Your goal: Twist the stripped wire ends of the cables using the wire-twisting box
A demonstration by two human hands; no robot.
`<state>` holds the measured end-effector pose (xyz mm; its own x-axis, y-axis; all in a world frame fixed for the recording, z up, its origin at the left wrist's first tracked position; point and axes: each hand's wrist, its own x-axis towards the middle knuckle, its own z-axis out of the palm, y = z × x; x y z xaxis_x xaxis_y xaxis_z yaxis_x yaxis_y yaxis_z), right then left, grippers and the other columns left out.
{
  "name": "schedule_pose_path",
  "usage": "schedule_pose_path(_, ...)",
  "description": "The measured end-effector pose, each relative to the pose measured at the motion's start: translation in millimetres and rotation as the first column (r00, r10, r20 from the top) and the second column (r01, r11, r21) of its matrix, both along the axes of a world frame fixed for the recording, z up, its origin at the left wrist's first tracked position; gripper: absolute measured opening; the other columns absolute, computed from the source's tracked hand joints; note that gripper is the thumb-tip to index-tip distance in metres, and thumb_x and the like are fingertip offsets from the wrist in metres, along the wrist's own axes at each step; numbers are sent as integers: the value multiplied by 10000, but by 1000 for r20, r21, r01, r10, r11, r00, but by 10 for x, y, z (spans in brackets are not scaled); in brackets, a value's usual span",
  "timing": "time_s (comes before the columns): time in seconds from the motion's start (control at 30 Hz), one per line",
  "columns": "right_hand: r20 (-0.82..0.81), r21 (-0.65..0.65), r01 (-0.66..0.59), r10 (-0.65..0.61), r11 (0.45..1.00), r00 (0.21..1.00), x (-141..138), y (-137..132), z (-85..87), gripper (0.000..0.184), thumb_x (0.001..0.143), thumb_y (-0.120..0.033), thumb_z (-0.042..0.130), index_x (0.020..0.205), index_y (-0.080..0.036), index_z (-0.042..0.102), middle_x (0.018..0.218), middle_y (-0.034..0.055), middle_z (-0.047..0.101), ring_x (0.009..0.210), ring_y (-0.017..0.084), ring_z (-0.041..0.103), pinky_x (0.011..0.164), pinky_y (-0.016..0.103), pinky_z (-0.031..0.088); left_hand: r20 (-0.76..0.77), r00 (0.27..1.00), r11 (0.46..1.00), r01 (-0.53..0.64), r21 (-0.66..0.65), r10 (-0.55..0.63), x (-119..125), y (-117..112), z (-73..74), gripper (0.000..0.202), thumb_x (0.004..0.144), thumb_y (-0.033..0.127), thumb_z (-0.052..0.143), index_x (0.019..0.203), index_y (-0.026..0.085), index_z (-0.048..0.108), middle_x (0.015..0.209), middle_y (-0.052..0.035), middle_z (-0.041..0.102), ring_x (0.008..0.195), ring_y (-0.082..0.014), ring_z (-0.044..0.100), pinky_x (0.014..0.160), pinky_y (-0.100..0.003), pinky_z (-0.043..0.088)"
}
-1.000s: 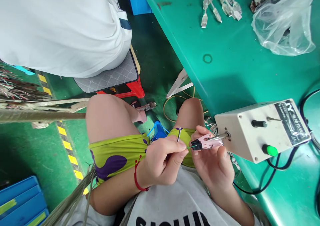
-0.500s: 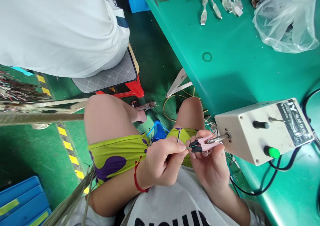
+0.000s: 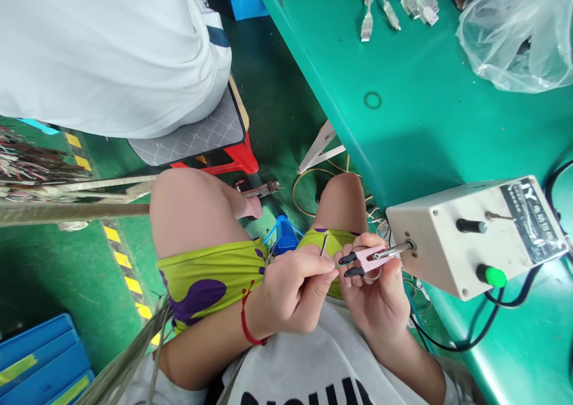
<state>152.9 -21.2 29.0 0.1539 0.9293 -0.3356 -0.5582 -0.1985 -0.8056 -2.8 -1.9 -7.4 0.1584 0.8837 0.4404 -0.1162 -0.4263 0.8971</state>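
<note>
My left hand [image 3: 298,288], with a red cord bracelet, is closed in a pinch at the centre. A thin wire end is in its fingertips, hardly visible now. A slim rod-like piece [image 3: 324,244] sticks up from behind its index finger. My right hand [image 3: 378,291] has its thumb and fingers around a pink clip [image 3: 367,258] with black-covered jaws. Those jaws stand apart, just right of my left fingertips. The clip sits on a metal shaft [image 3: 396,249] coming out of a white machine box [image 3: 434,238] with a green knob.
The box rests on a green table [image 3: 403,136]. Clear-plugged USB cables [image 3: 414,2] and a plastic bag [image 3: 514,40] lie farther back. A person in white [image 3: 111,52] sits on a red stool [image 3: 239,157] at left. Bundled cables [image 3: 129,345] hang beside my left arm; blue crates [image 3: 42,357] stand behind.
The clip's black jaws have spread wider. The green wire that ran from my left fingertips into them no longer shows between them. Both hands stay nearly in place.
</note>
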Motion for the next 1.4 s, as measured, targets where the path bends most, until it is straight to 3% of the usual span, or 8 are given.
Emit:
schedule_pose_path(0.27, -34, 30, -13, 14, 999, 999, -3, 4, -21, 342, 1018, -642, 884, 1201, -357, 936, 682, -30, 474, 586, 165, 382, 553, 306, 451, -16, 1000, 1000, 0, 11, 0, 13, 12, 14, 169, 1126, 124, 675, 1258, 222, 637, 849, 4, 680, 673, -139, 653, 617, -228, 549)
schedule_pose_path(0.43, -72, 28, -91, 93, 995, 993, 89, -48, -77, 625, 970, -688, 908, 1499, -364, 827, 727, -29, 486, 609, 185, 385, 569, 344, 446, -16, 1000, 1000, 11, 10, -11, 15, 8, 16, 161, 1132, 122, 664, 1259, 219, 647, 849, -2, 694, 657, -137, 652, 612, -229, 549)
schedule_pose_path(0.57, -92, -11, -74, 72, 997, 993, 149, -80, -176, 789, 855, -503, 995, 1588, -363, 740, 818, -14, 527, 665, 192, 424, 602, 352, 455, -54, 999, 1000, -4, 7, 4, 1, -17, 28, 146, 1142, 122, 666, 1251, 219, 654, 814, 13, 675, 606, -115, 592, 575, -219, 515)
schedule_pose_path(0.87, -32, 55, -39, 41, 998, 999, 117, -74, -309, 518, 903, -443, 895, 1396, -302, 822, 802, -28, 466, 655, 188, 379, 631, 363, 423, 25, 998, 998, -62, 32, 61, -45, -54, 6, 186, 1171, 148, 627, 1335, 231, 649, 834, 12, 665, 646, -122, 630, 592, -218, 552)
schedule_pose_path(1.0, 36, 128, -35, 31, 991, 999, 40, -125, -326, 146, 975, -415, 819, 1019, -278, 795, 766, -30, 448, 622, 182, 366, 610, 360, 412, 34, 995, 992, -96, 85, 94, -98, -73, 24, 241, 1163, 132, 618, 1381, 225, 659, 845, 17, 670, 618, -103, 592, 580, -202, 536)
schedule_pose_path(1.1, 246, 247, -21, -42, 969, 968, -6, -279, -343, 288, 1079, -393, 738, 821, -265, 723, 672, -23, 475, 605, 197, 444, 602, 365, 418, 9, 995, 986, -103, 133, 103, -109, -98, 51, 273, 1151, 123, 631, 1403, 221, 657, 894, 4, 726, 624, -106, 602, 589, -218, 534)
schedule_pose_path(1.23, 516, 377, -97, -122, 921, 848, -20, -503, -237, 242, 1126, -339, 711, 920, -273, 820, 673, 7, 625, 616, 216, 549, 614, 381, 443, 14, 998, 975, -69, 212, 68, -96, -134, 93, 278, 1145, 130, 646, 1412, 208, 648, 900, 3, 734, 648, -122, 601, 593, -243, 514)
schedule_pose_path(1.4, 529, 323, -193, -8, 927, 849, -49, -554, 70, 130, 1098, -399, 814, 1188, -312, 848, 687, -34, 593, 602, 188, 545, 602, 349, 461, -40, 998, 967, 55, 248, -46, -75, -215, 55, 376, 1168, 153, 604, 1534, 241, 582, 929, -14, 755, 693, -171, 654, 660, -323, 555)
